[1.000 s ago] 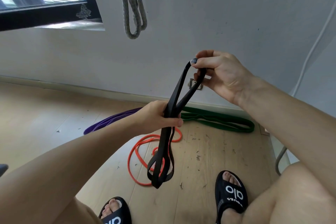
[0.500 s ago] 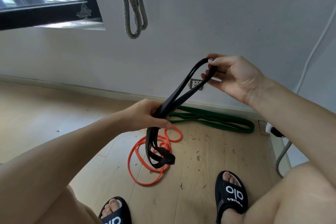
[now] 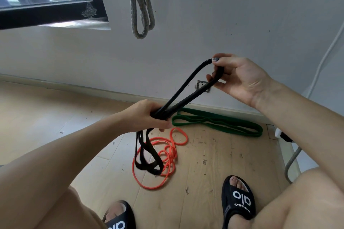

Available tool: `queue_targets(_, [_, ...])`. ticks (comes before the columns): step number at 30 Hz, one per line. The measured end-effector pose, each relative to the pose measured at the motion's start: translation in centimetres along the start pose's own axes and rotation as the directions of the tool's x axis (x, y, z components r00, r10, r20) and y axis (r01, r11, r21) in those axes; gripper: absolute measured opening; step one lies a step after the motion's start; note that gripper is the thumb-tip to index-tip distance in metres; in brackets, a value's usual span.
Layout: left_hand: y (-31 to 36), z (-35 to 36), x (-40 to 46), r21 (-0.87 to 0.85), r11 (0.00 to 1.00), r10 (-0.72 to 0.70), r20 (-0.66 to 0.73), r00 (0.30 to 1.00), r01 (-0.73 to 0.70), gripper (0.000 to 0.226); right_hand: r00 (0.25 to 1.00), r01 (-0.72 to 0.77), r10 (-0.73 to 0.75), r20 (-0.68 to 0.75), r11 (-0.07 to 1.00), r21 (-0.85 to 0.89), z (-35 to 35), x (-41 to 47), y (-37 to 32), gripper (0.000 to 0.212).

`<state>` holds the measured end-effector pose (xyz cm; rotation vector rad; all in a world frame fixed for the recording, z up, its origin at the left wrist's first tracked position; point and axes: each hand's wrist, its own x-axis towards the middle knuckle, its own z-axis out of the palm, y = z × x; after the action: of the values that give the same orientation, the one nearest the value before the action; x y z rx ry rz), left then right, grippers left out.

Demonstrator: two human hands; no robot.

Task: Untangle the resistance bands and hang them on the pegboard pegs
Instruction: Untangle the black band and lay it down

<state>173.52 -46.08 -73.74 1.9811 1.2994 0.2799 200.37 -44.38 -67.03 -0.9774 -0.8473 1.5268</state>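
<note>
Head view: since a second ago we have drawn the black band wider, loosening its tangle. Left hand grips its middle at 7 o'clock; right hand pinches its loop at 1 o'clock.

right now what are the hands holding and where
Both grip the black band: right hand pinches its top loop end, left hand grips its bunched middle.
</note>
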Motion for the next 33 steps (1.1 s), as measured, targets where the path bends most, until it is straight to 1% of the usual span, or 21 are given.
queue_targets(3, [0.0,0.3,0.0,0.02,1.0,-0.023,0.034,0.999,0.022,0.011,1.0,-0.001,0.001,0.0,1.0,0.005,0.1,0.0,0.0,0.016])
queue_targets(9, [0.2,0.2,0.1,-0.082,0.995,-0.058,0.027,0.998,0.06,0.014,0.999,0.002,-0.001,-0.045,1.0,0.021,-0.3,0.2,-0.7,0.016])
queue_targets(13, [0.0,0.2,-0.1,-0.137,0.99,-0.019,0.05,0.999,0.026,0.014,0.994,0.003,0.005,-0.113,0.997,0.072,-1.2,0.5,-0.9,0.017])
queue_targets(18, [1.1,-0.1,-0.6,-0.234,0.972,0.028,-0.007,1.0,-0.029,0.01,0.986,-0.009,0.026,-0.163,0.995,0.102,-2.5,1.0,-1.0,0.014])
queue_targets(23, [1.1,0.2,-0.7,-0.357,0.934,0.025,0.064,0.998,0.0,0.018,0.977,-0.039,0.055,-0.205,0.996,0.079,-3.2,1.5,-0.5,0.01])
queue_targets(25, [1.0,0.1,-0.6,-0.35,0.937,0.018,0.065,0.998,0.006,0.017,0.975,-0.051,0.064,-0.213,0.997,0.063,-3.5,1.7,-0.3,0.009])
queue_targets(28, [1.2,-0.4,-0.4,-0.34,0.94,-0.011,0.019,1.0,0.017,0.022,0.972,-0.065,0.077,-0.22,0.996,0.064,-4.2,1.9,-0.4,0.007])
queue_targets(30, [1.3,-0.5,-0.4,-0.338,0.941,-0.026,0.034,0.999,0.036,0.023,0.97,-0.072,0.085,-0.226,0.995,0.064,-4.6,2.0,-0.5,0.006])
queue_targets(31, [1.3,-0.5,-0.4,-0.308,0.95,-0.029,0.062,0.998,0.047,0.021,0.97,-0.078,0.088,-0.228,0.995,0.055,-4.7,2.0,-0.5,0.006])
queue_targets(33, [1.2,0.0,-0.4,-0.182,0.982,-0.038,0.117,0.992,0.059,0.016,0.967,-0.096,0.1,-0.233,0.995,0.027,-5.1,2.1,-0.3,0.008])
